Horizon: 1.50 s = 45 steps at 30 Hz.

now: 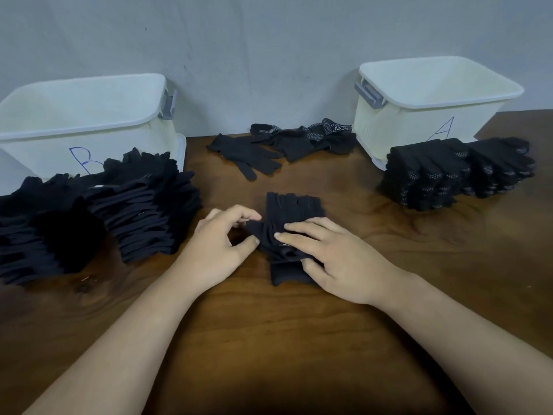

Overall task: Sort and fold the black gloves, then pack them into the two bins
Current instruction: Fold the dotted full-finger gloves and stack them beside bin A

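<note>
pinching the edge of a black glove (291,208) with curled thumb and fingers of left hand (221,244); pressing it onto the tabletop (269,339) under flat, straight-fingered right hand (326,256).

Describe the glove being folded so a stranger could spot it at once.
On the wooden table, look between the plain stack left and the dotted stack right. The glove lies alone there, nearer than the loose pile, the only one under hands: left hand pinches its edge, right hand presses it flat.
</note>
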{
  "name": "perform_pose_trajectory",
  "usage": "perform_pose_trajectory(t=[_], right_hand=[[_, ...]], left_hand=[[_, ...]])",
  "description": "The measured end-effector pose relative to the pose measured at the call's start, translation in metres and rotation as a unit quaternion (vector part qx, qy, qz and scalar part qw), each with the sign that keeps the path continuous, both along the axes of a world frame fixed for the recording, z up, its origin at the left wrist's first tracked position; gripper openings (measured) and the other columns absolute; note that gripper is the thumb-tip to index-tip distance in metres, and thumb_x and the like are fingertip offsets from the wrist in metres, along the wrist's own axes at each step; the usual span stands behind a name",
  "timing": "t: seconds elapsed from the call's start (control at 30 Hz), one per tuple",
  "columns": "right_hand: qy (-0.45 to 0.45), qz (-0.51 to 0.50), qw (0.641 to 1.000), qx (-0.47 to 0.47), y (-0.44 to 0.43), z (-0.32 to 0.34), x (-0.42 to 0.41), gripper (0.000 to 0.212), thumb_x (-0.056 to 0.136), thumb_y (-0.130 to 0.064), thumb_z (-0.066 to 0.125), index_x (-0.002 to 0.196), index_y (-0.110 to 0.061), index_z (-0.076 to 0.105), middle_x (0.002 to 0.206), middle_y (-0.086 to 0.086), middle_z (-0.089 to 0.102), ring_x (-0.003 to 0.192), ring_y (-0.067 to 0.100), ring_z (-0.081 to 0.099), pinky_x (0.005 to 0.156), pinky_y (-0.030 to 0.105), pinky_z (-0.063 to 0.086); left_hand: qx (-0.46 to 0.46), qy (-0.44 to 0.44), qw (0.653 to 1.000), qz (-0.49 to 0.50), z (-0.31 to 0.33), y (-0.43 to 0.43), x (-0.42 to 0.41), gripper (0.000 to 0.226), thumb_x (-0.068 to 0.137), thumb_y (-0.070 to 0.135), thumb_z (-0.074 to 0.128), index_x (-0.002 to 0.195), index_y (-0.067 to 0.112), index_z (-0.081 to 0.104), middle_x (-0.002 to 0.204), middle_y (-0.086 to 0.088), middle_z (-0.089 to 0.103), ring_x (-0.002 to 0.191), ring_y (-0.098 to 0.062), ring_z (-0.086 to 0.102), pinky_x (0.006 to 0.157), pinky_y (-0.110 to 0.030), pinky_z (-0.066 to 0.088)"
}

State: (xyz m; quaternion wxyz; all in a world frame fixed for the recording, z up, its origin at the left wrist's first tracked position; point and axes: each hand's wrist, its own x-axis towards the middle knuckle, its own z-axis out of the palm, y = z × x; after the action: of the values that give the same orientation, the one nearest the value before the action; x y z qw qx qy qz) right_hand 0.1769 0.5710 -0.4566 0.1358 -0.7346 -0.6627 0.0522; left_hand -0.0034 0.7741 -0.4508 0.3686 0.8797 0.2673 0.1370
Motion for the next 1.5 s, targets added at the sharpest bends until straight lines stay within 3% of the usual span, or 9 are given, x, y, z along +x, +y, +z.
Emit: perform_pose_trajectory(t=[0.3,0.6,0.73,0.9,1.0,1.17,1.27,1.37,1.5], right_hand=[[-0.049,-0.041,0.998,0.001,0.004,0.010,0.001,0.057,0.106,-0.035,0.031,0.161,-0.033,0.044,0.161,-0.005,0.051,0.154,0.016,0.039,0.126,0.024,0.020],[-0.096,-0.047,0.994,0.023,-0.005,0.018,-0.020,0.057,0.103,-0.033,0.034,0.155,-0.024,0.054,0.157,0.007,0.057,0.147,0.025,0.053,0.105,0.041,0.059],[-0.095,-0.047,0.994,-0.005,-0.006,0.012,-0.022,0.057,0.103,-0.036,0.033,0.156,-0.024,0.053,0.156,0.008,0.057,0.145,0.026,0.055,0.101,0.043,0.061],[-0.065,-0.058,0.996,-0.012,-0.006,0.011,-0.021,0.058,0.103,-0.037,0.033,0.157,-0.028,0.051,0.157,0.004,0.057,0.148,0.024,0.051,0.105,0.044,0.059],[-0.050,-0.062,0.997,-0.007,-0.006,0.013,-0.019,0.059,0.102,-0.040,0.034,0.158,-0.031,0.050,0.159,-0.001,0.055,0.150,0.019,0.048,0.110,0.041,0.055],[-0.012,-0.049,0.999,0.007,-0.004,0.009,-0.011,0.054,0.104,-0.044,0.044,0.155,-0.032,0.054,0.158,-0.005,0.056,0.148,0.017,0.046,0.116,0.044,0.048],[0.076,-0.040,0.996,0.021,-0.004,0.008,-0.002,0.051,0.104,-0.046,0.056,0.153,-0.031,0.056,0.154,-0.011,0.058,0.145,0.008,0.044,0.122,0.031,0.037],[0.169,-0.064,0.983,-0.001,-0.010,0.012,0.011,0.071,0.098,-0.051,0.072,0.161,-0.035,0.043,0.156,-0.021,0.050,0.147,-0.006,0.035,0.120,0.015,0.030],[0.178,-0.050,0.983,-0.024,-0.015,0.012,0.023,0.077,0.094,-0.055,0.075,0.161,-0.039,0.041,0.158,-0.026,0.043,0.148,-0.013,0.030,0.117,0.005,0.021]], left_hand=[[0.096,-0.020,0.995,-0.013,0.001,-0.010,0.005,0.035,0.092,0.037,0.077,0.124,0.041,0.064,0.104,0.043,0.051,0.111,0.000,0.044,0.105,-0.049,0.046],[0.132,-0.004,0.991,-0.021,-0.001,-0.008,0.008,0.033,0.093,0.039,0.071,0.123,0.044,0.059,0.109,0.026,0.060,0.116,-0.006,0.047,0.108,-0.046,0.041],[0.105,-0.003,0.994,-0.022,-0.004,-0.006,0.006,0.032,0.094,0.040,0.072,0.123,0.045,0.060,0.107,0.028,0.061,0.116,-0.004,0.048,0.103,-0.047,0.048],[0.022,-0.042,0.999,0.006,-0.004,-0.002,0.003,0.029,0.100,0.026,0.067,0.122,0.045,0.063,0.105,0.027,0.062,0.117,0.001,0.053,0.087,-0.030,0.049],[0.056,-0.110,0.992,0.031,0.005,-0.007,0.001,0.020,0.104,0.027,0.062,0.121,0.036,0.067,0.105,0.023,0.064,0.113,-0.005,0.058,0.089,-0.027,0.050],[0.164,-0.116,0.964,-0.172,0.015,-0.031,0.002,0.027,0.103,0.032,0.069,0.129,0.027,0.069,0.124,0.017,0.063,0.124,-0.010,0.055,0.103,-0.028,0.043],[0.174,-0.063,0.960,-0.209,0.005,-0.033,0.007,0.040,0.102,0.039,0.069,0.140,0.032,0.061,0.135,0.020,0.058,0.128,-0.005,0.051,0.107,-0.036,0.046],[0.191,-0.059,0.957,-0.212,0.001,-0.023,0.008,0.027,0.105,0.037,0.062,0.131,0.032,0.067,0.125,0.021,0.063,0.118,-0.005,0.056,0.100,-0.039,0.050],[0.187,-0.053,0.953,-0.234,-0.001,-0.015,0.006,0.023,0.106,0.031,0.062,0.128,0.032,0.069,0.126,0.022,0.063,0.122,-0.004,0.056,0.103,-0.039,0.049]])
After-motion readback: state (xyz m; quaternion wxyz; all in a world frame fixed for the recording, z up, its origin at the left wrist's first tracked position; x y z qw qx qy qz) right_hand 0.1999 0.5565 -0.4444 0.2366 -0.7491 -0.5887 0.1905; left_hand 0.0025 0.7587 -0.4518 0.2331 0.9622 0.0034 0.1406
